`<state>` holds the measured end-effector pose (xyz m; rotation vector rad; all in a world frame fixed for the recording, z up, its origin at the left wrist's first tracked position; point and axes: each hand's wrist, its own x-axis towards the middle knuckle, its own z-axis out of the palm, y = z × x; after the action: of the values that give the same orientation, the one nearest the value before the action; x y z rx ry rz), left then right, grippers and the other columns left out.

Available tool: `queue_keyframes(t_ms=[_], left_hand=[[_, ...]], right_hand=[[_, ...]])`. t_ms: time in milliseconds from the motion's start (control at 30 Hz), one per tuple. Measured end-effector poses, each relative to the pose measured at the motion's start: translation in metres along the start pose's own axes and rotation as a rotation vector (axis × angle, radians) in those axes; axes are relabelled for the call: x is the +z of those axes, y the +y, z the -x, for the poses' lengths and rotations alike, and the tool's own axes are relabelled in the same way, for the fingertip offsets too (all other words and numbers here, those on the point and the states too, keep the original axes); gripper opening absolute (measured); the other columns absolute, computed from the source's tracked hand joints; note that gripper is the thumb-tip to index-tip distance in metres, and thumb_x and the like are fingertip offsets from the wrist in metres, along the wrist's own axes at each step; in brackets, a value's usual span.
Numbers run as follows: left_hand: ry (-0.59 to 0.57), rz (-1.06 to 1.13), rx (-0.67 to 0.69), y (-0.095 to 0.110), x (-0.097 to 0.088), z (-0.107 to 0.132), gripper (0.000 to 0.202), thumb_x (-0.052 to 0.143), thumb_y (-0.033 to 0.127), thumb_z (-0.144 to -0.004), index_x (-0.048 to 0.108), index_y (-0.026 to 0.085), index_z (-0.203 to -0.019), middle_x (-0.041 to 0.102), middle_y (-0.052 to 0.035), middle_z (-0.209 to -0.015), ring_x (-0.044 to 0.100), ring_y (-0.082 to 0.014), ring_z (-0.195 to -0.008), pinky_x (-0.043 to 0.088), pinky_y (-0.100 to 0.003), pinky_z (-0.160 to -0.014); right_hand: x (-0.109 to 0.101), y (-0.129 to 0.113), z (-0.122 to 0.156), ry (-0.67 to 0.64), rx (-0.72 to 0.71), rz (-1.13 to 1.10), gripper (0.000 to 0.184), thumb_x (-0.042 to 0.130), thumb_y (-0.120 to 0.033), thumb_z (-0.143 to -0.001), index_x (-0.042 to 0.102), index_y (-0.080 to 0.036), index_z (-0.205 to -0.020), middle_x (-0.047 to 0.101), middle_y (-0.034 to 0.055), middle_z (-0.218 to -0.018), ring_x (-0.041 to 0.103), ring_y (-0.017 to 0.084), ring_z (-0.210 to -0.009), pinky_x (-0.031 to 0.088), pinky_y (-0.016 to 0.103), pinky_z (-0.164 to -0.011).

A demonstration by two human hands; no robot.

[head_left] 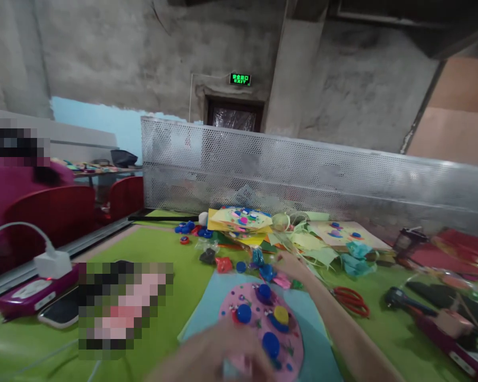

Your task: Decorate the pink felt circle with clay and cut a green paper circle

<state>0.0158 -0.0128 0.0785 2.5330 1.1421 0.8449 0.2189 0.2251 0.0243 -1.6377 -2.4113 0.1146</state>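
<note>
A blue sheet (201, 313) lies in front of me. On it is a pink rounded shape (295, 339) decorated with blue and red pieces, small dots and a yellow-topped blue piece (281, 315). My left hand (223, 345) is blurred over the lower left of the sheet, by the pink shape's edge; its fingers are smeared, and a small pale item shows below it. My right hand (290, 263) reaches forward beyond the sheet, beside small bagged lumps of blue (266, 272) and pink (282, 281) that look like modelling clay. Its fingers are too indistinct to read.
A stack of decorated yellow sheets (241, 220) stands at the back, before a perforated metal divider (302, 170). Red cable (350, 302) lies right. Purple power strips (26, 297), a phone (59, 310) and cords flank the work. A person in pink (24, 180) sits far left.
</note>
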Motion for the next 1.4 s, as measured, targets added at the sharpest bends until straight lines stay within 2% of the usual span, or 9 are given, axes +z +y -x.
queue_keyframes(t_ms=[100,167,233,333,433,667,867,1067,1400], left_hand=[[0.092,0.047,-0.127,-0.027,0.000,-0.045,0.025,0.050,0.032,-0.089,0.057,0.020,-0.111,0.062,-0.0076,-0.110,0.062,-0.0194,-0.091,0.053,-0.039,-0.079],[0.199,0.032,-0.230,-0.050,0.001,-0.076,0.030,0.050,0.030,-0.089,0.054,0.018,-0.117,0.062,-0.0112,-0.112,0.058,-0.0251,-0.103,0.047,-0.049,-0.090],[0.284,-0.006,-0.301,-0.073,0.005,-0.101,0.038,0.057,0.027,-0.084,0.052,0.015,-0.120,0.054,-0.0164,-0.125,0.045,-0.0337,-0.120,0.033,-0.061,-0.100],[0.293,0.029,-0.334,-0.100,0.012,-0.118,0.036,0.060,0.031,-0.083,0.054,0.018,-0.116,0.055,-0.0102,-0.123,0.052,-0.0282,-0.114,0.041,-0.054,-0.095],[0.278,0.106,-0.306,-0.112,0.016,-0.114,0.025,0.057,0.032,-0.085,0.059,0.016,-0.104,0.064,-0.0068,-0.106,0.061,-0.0217,-0.097,0.049,-0.045,-0.086],[0.309,0.176,-0.289,-0.109,0.015,-0.103,0.020,0.056,0.034,-0.086,0.063,0.015,-0.087,0.066,-0.0026,-0.087,0.063,-0.0179,-0.082,0.052,-0.039,-0.078],[0.354,0.159,-0.286,-0.110,0.019,-0.101,0.018,0.055,0.031,-0.086,0.062,0.014,-0.086,0.066,-0.0025,-0.086,0.063,-0.0171,-0.080,0.052,-0.038,-0.076],[0.408,0.122,-0.271,-0.110,0.022,-0.098,0.017,0.056,0.030,-0.086,0.062,0.014,-0.087,0.065,-0.0032,-0.090,0.063,-0.0175,-0.083,0.052,-0.039,-0.077],[0.344,0.127,-0.293,-0.098,0.026,-0.095,0.017,0.056,0.030,-0.086,0.062,0.014,-0.081,0.066,-0.0012,-0.081,0.063,-0.0158,-0.076,0.053,-0.036,-0.074]], right_hand=[[-0.003,0.005,-0.004,0.087,-0.049,-0.134,0.025,0.056,-0.031,-0.089,0.058,-0.016,-0.109,0.061,0.0064,-0.109,0.061,0.021,-0.092,0.051,0.042,-0.079],[-0.006,0.005,-0.007,0.167,-0.112,-0.240,0.020,0.059,-0.029,-0.086,0.059,-0.016,-0.101,0.064,0.0041,-0.098,0.062,0.020,-0.088,0.050,0.042,-0.079],[-0.009,0.002,-0.008,0.244,-0.175,-0.351,0.013,0.062,-0.025,-0.081,0.059,-0.018,-0.092,0.065,0.0016,-0.086,0.062,0.020,-0.083,0.050,0.042,-0.078],[-0.014,-0.008,-0.004,0.319,-0.264,-0.510,0.012,0.062,-0.020,-0.073,0.055,-0.020,-0.084,0.065,0.0015,-0.079,0.062,0.021,-0.079,0.050,0.039,-0.076],[-0.017,-0.020,0.006,0.320,-0.329,-0.636,0.015,0.063,-0.021,-0.069,0.054,-0.020,-0.081,0.065,0.0024,-0.076,0.062,0.020,-0.074,0.050,0.035,-0.070],[-0.023,-0.040,0.030,0.246,-0.372,-0.828,0.020,0.063,-0.025,-0.069,0.056,-0.020,-0.087,0.066,0.0023,-0.078,0.062,0.019,-0.072,0.049,0.033,-0.070],[-0.022,-0.042,0.033,0.267,-0.315,-0.868,0.022,0.065,-0.027,-0.067,0.061,-0.021,-0.088,0.067,0.0017,-0.077,0.062,0.020,-0.070,0.048,0.034,-0.068],[-0.018,-0.037,0.028,0.237,-0.271,-0.917,0.018,0.058,-0.038,-0.073,0.061,-0.020,-0.069,0.068,0.0024,-0.065,0.063,0.019,-0.062,0.049,0.030,-0.058],[-0.034,-0.047,0.045,0.220,-0.253,-0.731,0.018,0.054,-0.033,-0.078,0.062,-0.020,-0.068,0.068,0.0018,-0.068,0.063,0.019,-0.067,0.048,0.030,-0.066]])
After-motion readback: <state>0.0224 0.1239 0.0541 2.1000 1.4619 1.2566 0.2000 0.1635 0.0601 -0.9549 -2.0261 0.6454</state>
